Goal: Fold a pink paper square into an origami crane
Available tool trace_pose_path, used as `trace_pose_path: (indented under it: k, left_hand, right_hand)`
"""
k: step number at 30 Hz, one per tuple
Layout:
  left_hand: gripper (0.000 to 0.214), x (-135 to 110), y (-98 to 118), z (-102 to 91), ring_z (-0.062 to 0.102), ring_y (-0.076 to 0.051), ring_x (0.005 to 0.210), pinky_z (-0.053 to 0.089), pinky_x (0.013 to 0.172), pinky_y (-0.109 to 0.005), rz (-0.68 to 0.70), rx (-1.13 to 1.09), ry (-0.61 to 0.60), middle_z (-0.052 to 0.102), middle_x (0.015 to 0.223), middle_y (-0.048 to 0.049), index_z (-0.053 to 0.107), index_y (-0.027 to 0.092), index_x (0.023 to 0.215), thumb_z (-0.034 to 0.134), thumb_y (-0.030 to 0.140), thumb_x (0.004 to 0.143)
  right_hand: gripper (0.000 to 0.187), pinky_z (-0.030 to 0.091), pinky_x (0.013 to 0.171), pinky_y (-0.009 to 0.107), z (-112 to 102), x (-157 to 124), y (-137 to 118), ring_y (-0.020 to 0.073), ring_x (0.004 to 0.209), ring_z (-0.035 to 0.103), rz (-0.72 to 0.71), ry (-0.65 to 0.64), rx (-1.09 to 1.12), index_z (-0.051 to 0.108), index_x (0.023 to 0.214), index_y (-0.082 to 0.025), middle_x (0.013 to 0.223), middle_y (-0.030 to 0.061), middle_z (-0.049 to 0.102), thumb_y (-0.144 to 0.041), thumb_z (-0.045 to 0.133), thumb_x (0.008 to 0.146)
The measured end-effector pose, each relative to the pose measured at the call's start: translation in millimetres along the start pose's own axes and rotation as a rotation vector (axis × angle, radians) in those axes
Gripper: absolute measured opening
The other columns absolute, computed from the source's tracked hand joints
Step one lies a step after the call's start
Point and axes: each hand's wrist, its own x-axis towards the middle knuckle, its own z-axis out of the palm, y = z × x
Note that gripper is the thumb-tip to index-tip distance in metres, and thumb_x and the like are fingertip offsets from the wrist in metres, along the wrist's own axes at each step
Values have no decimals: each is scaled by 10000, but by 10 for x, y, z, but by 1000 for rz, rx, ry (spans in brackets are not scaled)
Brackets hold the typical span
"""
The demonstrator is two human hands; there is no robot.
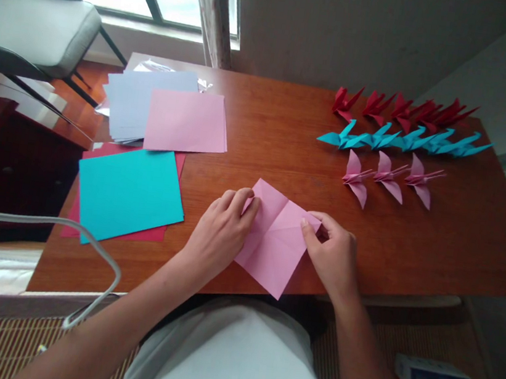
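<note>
Pink paper, creased, is at the near edge of the table. A blue sheet lies left; the left hand grips the paper's left side, the right hand pinches its right corner; pink cranes sit far right.

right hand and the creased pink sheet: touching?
Touching. The head view shows the right hand gripping the creased pink sheet at its right corner, thumb on top.

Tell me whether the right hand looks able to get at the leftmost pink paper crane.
Probably yes: the leftmost pink paper crane stands just beyond the right hand, with nothing visible between them. That hand is pinching a corner of the pink sheet, though, so it would likely need to let go first.
</note>
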Motion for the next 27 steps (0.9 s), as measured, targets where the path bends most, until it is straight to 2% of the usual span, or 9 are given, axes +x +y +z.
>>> trace_pose_path:
  k: [3, 7, 12, 16, 21, 27]
  left_hand:
    - [397, 26, -21, -34, 600, -311, 1031, 527, 815, -427, 8, 63, -74, 630, 1258, -190, 595, 86, 1337, 434, 103, 975]
    - [407, 88, -53, -94, 604, -295, 980, 498, 739, -407, 23, 128, -117, 637, 1205, -166, 566, 134, 1376, 453, 153, 985]
    - [332, 202, -64, -110, 615, -284, 914, 485, 694, -402, 67, 195, -84, 653, 1063, -132, 621, 127, 1285, 437, 251, 1038]
    - [297, 265, -87, -68, 614, -263, 876, 484, 693, -391, 98, 228, -20, 655, 999, -111, 664, 130, 1188, 432, 249, 1047]
    - [384, 267, -118, -11, 600, -284, 928, 480, 710, -414, 91, 234, 47, 661, 1089, -137, 605, 110, 1331, 439, 305, 1045]
    - [429, 254, -130, 13, 589, -290, 980, 470, 713, -406, 67, 230, 38, 652, 1160, -153, 572, 111, 1396, 438, 309, 1040]
  right_hand:
    - [176, 491, 665, 335, -19, 5, 3, 223, 685, 679, -56, 9, -74, 735, 949, -219, 818, 59, 759, -354, 623, 934]
    - [149, 497, 706, 347, -13, -4, 38, 231, 725, 686, -171, 50, -211, 731, 943, -209, 869, 83, 767, -291, 607, 937]
    - [148, 513, 735, 342, 34, -1, 89, 236, 780, 709, -266, 73, -277, 727, 960, -191, 930, 91, 772, -234, 588, 935]
    - [137, 516, 727, 329, 47, 25, 107, 230, 771, 714, -293, 90, -277, 730, 968, -166, 918, 87, 773, -205, 608, 920]
    - [122, 512, 712, 321, 39, 38, 110, 223, 756, 708, -294, 95, -279, 726, 966, -172, 908, 76, 770, -204, 618, 920]
    - [105, 501, 710, 313, 54, 33, 132, 215, 760, 699, -325, 101, -307, 718, 947, -178, 878, 66, 755, -220, 623, 933]
